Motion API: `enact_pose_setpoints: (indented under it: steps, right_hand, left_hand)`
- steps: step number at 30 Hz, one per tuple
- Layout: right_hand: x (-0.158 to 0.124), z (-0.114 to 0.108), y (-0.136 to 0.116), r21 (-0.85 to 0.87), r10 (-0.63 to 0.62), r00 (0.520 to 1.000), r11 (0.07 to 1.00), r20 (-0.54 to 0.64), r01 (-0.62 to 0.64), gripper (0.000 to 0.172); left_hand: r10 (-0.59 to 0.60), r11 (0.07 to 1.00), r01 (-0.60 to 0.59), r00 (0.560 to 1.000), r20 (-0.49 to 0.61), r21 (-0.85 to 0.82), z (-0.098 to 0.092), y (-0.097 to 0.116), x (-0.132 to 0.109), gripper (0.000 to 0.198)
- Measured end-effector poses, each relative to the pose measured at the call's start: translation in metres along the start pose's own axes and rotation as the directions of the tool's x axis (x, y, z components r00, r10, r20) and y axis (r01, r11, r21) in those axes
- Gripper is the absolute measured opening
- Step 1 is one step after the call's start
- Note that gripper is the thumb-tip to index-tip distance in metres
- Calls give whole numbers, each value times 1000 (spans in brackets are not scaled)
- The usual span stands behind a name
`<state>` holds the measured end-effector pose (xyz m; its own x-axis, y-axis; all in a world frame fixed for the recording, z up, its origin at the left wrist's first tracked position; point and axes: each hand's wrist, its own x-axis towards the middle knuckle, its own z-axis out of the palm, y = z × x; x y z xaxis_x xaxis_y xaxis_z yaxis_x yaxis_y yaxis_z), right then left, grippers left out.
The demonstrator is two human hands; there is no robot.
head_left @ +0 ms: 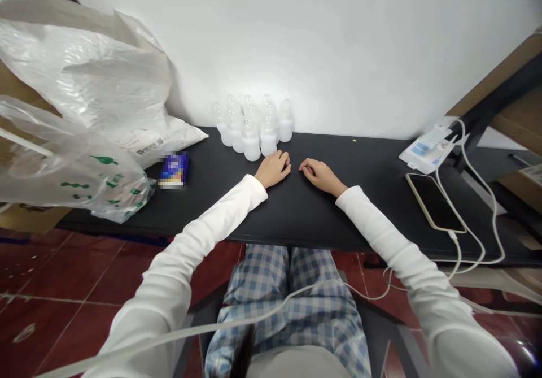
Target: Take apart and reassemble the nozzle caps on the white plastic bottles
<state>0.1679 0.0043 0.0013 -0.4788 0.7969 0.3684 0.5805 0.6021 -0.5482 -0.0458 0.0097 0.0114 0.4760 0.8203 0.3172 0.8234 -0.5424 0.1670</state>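
My left hand rests on the black table, its fingers loosely curled inward with nothing seen in them. Just behind it stands a tight group of small white baby-bottle-shaped bottles with clear domed tops, upright against the wall. The nearest bottle is very close to my left knuckles; I cannot tell if they touch. A short gap to the right, my right hand lies on the table, fingers curled toward the left hand, holding nothing that I can see.
Left of the bottles are a large white plastic bag, a clear bag with green print and a small blue packet. At right lie a phone on a charging cable and a white power strip. A cable crosses my lap.
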Motion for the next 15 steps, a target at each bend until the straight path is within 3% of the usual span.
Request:
enact_pose_setpoints:
  steps: [4, 12, 15]
  right_hand:
    - [0, -1, 1, 28, 4, 1000, 1000, 2, -4, 10]
    - [-1, -4, 3, 40, -2, 1000, 999, 24, 1, 12]
    - [-1, -4, 5, 40, -5, 1000, 999, 26, 4, 13]
  left_hand:
    - [-75, 997, 76, 996, 48, -33, 4, 1, 12, 15]
    - [-32, 995, 37, 998, 58, -95, 3, -4, 9, 14]
    - [-75, 991, 79, 996, 45, -105, 2, 0, 7, 13]
